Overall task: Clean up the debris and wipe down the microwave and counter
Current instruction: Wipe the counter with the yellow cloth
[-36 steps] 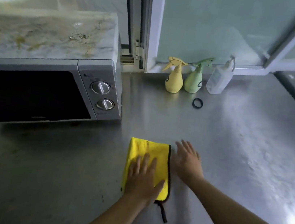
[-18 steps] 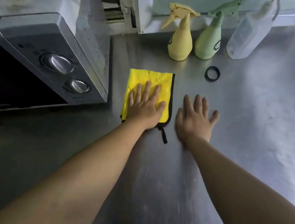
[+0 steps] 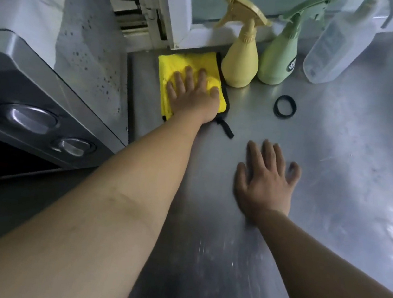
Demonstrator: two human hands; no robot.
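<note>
A folded yellow cloth with black trim lies at the back of the steel counter, against the window frame and just left of the yellow spray bottle. My left hand presses flat on the cloth with straight fingers. My right hand rests flat on the bare counter, nearer to me and to the right, fingers spread. The silver microwave stands at the left, its speckled side facing the cloth and two dials showing.
A yellow spray bottle, a green spray bottle and a clear bottle stand along the back by the window frame. A black ring lies in front of them.
My left hand has pushed the cloth away from me to the back of the counter beside the yellow bottle. My right hand has stayed flat on the counter.
</note>
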